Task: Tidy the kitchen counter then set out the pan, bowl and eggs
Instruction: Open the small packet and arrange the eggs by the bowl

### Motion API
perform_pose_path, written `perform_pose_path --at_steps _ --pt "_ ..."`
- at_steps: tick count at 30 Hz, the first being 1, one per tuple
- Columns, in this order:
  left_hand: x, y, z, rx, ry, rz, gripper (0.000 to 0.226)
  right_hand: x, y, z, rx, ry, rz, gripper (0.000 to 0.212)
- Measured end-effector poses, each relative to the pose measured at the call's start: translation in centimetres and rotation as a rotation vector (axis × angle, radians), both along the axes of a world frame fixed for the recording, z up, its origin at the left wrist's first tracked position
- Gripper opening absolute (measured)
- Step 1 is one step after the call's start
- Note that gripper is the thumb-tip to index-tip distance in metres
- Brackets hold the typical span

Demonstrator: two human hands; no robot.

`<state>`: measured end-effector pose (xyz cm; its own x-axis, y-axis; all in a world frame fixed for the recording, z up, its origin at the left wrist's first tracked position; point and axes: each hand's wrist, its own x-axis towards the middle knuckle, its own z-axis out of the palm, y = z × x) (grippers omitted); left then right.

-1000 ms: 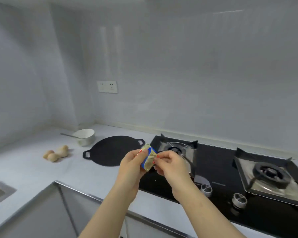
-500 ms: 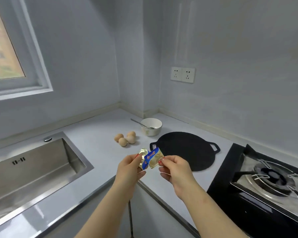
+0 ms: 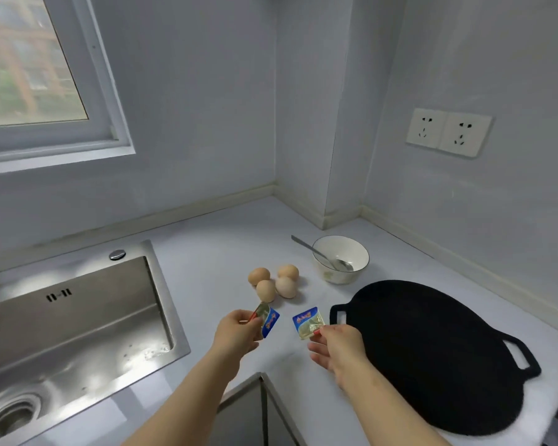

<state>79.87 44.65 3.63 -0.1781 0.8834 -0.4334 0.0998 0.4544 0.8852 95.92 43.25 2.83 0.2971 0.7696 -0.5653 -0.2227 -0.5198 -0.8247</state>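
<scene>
Tidying, mid frame
The left hand (image 3: 239, 333) pinches 1 wrapper bit (image 3: 269, 320), the right hand (image 3: 337, 347) pinches the other bit (image 3: 308, 324), likely bin rubbish

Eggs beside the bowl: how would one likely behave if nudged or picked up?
The four eggs lie loose and unboxed on the flat counter, so a nudged one would probably roll in a wobbly curve. They sit clustered and seemingly touching, so pushing one likely shifts its neighbours. Shells look smooth and intact; probably fragile, needing a gentle, enclosing grip.
</scene>
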Motion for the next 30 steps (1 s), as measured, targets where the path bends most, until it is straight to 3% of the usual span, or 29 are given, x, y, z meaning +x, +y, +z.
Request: perform_pose_path --at_steps 6,15,30 --pt "-0.6 3.2 -2.7 -0.116 0.101 -0.068 0.004 -0.8 3.4 -2.6 -0.132 0.013 -0.004 0.023" --pt "-1.0 5.5 -4.3 -0.088 0.227 -0.149 0.011 -2.2 5.7 -3.8 -0.204 0.001 -0.057 0.028" --pt "-1.4 6.2 -5.1 -0.112 0.183 -0.042 0.014 -2.2 6.8 -4.2 -0.244 -0.065 0.029 0.022"
